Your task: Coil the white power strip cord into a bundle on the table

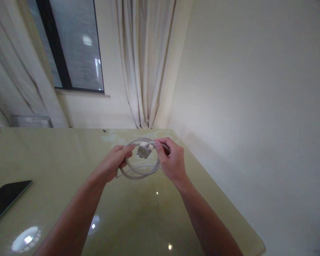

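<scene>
Fingers [126, 150] of the left hand [113, 163] curl inward and close around the left side of a coiled white cable [141, 173], thumb on top, the other fingertips tucked under the loop. Right hand [173, 161]: thumb and forefinger [159, 145] pinch the same cable at the top of the coil, just where it meets the white plug block [144, 149]; the remaining fingers fold behind the loop and wrap its right side. Head view, single frame: the coil makes roughly one round loop of several turns, held between both hands in the air above the far right part of a glossy yellow-green table [56, 160], not resting on it as far as can be seen. Plug block sits at the upper edge of the loop, between the two hands. Dark flat tablet [5, 201] lies on the table well to the left, apart from both hands. Behind the table: cream curtain [146, 60] in the corner, window [74, 42] to its left, plain wall [256, 89] on the right.
</scene>
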{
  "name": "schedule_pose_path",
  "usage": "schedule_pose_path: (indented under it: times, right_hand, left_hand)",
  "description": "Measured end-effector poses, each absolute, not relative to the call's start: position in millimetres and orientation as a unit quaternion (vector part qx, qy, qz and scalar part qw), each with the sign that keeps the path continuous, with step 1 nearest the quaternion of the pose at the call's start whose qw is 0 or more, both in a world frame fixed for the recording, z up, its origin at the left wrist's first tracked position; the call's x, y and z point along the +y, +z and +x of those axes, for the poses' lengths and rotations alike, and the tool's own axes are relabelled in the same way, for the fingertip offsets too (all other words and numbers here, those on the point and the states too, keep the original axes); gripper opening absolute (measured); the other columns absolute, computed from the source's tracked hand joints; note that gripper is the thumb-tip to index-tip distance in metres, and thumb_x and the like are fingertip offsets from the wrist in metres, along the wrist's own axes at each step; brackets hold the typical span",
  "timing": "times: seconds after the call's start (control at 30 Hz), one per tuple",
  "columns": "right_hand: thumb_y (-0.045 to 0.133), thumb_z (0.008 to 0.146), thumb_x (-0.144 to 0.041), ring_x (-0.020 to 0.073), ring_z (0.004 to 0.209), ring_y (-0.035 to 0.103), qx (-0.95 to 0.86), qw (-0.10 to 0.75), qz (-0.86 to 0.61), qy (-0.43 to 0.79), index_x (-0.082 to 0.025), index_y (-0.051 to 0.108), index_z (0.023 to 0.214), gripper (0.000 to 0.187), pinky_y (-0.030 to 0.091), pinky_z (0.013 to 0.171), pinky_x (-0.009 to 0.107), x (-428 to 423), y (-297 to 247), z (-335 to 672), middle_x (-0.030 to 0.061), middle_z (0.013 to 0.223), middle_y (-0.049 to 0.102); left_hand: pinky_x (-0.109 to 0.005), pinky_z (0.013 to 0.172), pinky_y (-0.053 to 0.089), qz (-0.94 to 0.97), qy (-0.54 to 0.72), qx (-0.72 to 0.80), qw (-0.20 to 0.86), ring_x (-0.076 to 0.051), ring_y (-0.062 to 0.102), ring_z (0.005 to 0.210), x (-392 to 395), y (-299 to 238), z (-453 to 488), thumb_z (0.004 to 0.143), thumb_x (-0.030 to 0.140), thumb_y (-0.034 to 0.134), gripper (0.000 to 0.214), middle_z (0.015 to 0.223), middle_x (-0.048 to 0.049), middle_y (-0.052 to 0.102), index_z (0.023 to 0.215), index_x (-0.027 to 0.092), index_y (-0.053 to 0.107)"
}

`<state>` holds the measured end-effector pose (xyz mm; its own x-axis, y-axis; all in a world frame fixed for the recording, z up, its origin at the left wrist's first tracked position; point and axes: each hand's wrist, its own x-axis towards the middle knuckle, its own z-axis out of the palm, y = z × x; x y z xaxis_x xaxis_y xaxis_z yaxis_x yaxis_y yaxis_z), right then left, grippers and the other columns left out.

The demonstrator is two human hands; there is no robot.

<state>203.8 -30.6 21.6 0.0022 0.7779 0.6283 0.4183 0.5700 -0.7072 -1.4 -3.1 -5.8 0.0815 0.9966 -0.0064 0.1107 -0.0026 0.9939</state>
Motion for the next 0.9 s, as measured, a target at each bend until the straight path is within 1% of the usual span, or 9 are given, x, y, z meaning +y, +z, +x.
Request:
schedule_pose_path:
  times: [0.1,0.17,0.3,0.43,0.53,0.63,0.73,0.83,0.9]
  right_hand:
    - [0.054,0.100,-0.041,0.0155,0.058,0.059,-0.643,0.584,-0.441,0.225,-0.023,0.062,0.112,0.023,0.044,0.057,0.026,-24,7,191,-0.0019,0.067,0.066]
    - [0.052,0.100,-0.048,0.0148,0.053,0.056,-0.602,0.593,-0.445,0.296,-0.025,0.051,0.125,0.034,0.042,0.052,0.024,-17,-3,186,-0.0058,0.063,0.063]
    - [0.056,0.095,-0.062,0.0112,0.047,0.048,-0.502,0.628,-0.406,0.435,-0.027,0.049,0.113,0.041,0.033,0.044,0.020,-5,-17,179,-0.0087,0.060,0.055]
    - [0.047,0.095,-0.066,0.0085,0.042,0.033,-0.418,0.684,-0.323,0.503,-0.026,0.048,0.112,0.044,0.021,0.040,0.021,-3,-23,172,-0.0082,0.061,0.054]
    - [0.060,0.089,-0.056,0.0079,0.042,0.029,-0.400,0.697,-0.309,0.508,-0.025,0.051,0.123,0.047,0.020,0.040,0.020,-5,-24,168,-0.0108,0.058,0.047]
    - [0.070,0.079,-0.036,0.0087,0.044,0.037,-0.432,0.670,-0.324,0.509,-0.024,0.054,0.128,0.053,0.028,0.042,0.020,-10,-25,167,-0.0116,0.058,0.046]
    - [0.064,0.074,-0.026,0.0123,0.052,0.053,-0.500,0.615,-0.315,0.522,-0.024,0.051,0.136,0.063,0.038,0.047,0.022,-14,-24,167,-0.0080,0.064,0.059]
    - [0.059,0.075,-0.022,0.0157,0.061,0.062,-0.550,0.569,-0.323,0.519,-0.024,0.047,0.140,0.067,0.043,0.053,0.023,-15,-23,168,-0.0056,0.066,0.066]
    - [0.062,0.079,-0.025,0.0165,0.064,0.066,-0.578,0.541,-0.350,0.502,-0.024,0.051,0.134,0.056,0.046,0.055,0.023,-13,-21,171,-0.0036,0.069,0.070]
  left_hand:
    - [-0.026,0.047,0.018,0.583,0.477,0.485,0.444,-0.010,0.026,0.047,-13,5,8,0.088,0.064,0.058,0.055,0.053,0.0062,0.030,0.057,0.023,0.038]
    - [-0.026,0.051,0.028,0.641,0.484,0.469,0.368,-0.012,0.037,0.052,-20,12,14,0.091,0.062,0.055,0.054,0.057,0.0023,0.043,0.057,0.021,0.049]
    - [-0.032,0.067,0.044,0.721,0.472,0.430,0.270,-0.021,0.058,0.073,-28,18,24,0.094,0.065,0.049,0.057,0.078,-0.0063,0.065,0.068,0.021,0.073]
    - [-0.032,0.058,0.037,0.698,0.438,0.465,0.323,-0.020,0.052,0.058,-26,13,29,0.099,0.071,0.026,0.078,0.057,-0.0036,0.057,0.064,0.021,0.074]
    - [-0.032,0.057,0.031,0.706,0.398,0.533,0.244,-0.020,0.052,0.055,-20,6,32,0.094,0.071,0.041,0.069,0.052,-0.0032,0.054,0.055,0.020,0.068]
    - [-0.033,0.067,0.039,0.687,0.410,0.562,0.209,-0.026,0.064,0.072,-13,0,33,0.095,0.066,0.045,0.061,0.065,-0.0078,0.068,0.066,0.021,0.075]
    - [-0.035,0.082,0.046,0.646,0.474,0.502,0.326,-0.028,0.070,0.090,-7,-4,30,0.094,0.061,0.051,0.052,0.085,-0.0090,0.077,0.080,0.020,0.079]
    - [-0.034,0.079,0.047,0.611,0.489,0.454,0.425,-0.025,0.069,0.084,-4,-7,25,0.085,0.057,0.065,0.041,0.082,-0.0063,0.076,0.085,0.018,0.077]
    - [-0.032,0.070,0.046,0.610,0.496,0.462,0.411,-0.021,0.064,0.074,-3,-7,23,0.082,0.052,0.068,0.036,0.078,-0.0046,0.072,0.090,0.018,0.076]
